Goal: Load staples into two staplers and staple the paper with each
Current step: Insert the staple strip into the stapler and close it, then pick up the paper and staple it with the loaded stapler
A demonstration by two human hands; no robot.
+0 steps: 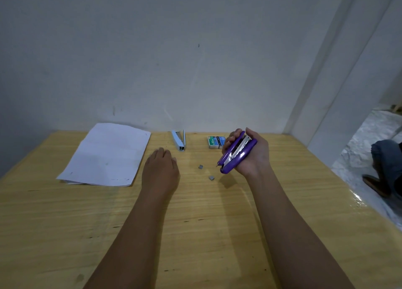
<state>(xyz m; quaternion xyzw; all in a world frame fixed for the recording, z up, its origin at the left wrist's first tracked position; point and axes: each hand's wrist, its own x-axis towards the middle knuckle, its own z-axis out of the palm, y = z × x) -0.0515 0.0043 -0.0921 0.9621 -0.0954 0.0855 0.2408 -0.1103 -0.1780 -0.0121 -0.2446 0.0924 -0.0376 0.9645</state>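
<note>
My right hand [253, 156] grips a purple stapler [238, 152], held above the table with its metal magazine showing between the two purple halves. My left hand [159, 171] rests palm down on the table, fingers loosely bent, holding nothing. A light blue stapler [178, 140] lies opened near the wall, just beyond my left hand. A staple box [214, 142] sits behind the purple stapler. Two small strips of staples [200, 167] [211, 177] lie loose on the wood between my hands. A sheet of white paper [106, 155] lies at the left.
The wooden table [195, 223] butts against a white wall at the back. Its right edge drops to a grey floor, where a person's leg and shoe [380, 180] are visible.
</note>
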